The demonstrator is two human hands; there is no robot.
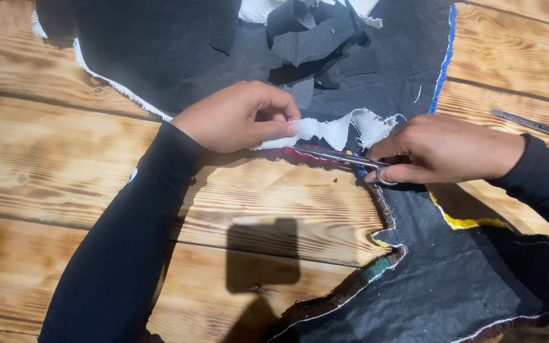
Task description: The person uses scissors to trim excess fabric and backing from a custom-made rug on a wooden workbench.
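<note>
scissors (335, 155) lying level, tips pointing left

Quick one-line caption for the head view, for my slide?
Left hand pinches a white strip while right hand works scissors along the dark rug backing on a wooden table.

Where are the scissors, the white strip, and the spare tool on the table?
scissors (335, 156), head view, on the blades.
white strip (338, 129), head view, mid-strip between the hands.
spare tool (534, 126), head view, mid-shaft.
</note>
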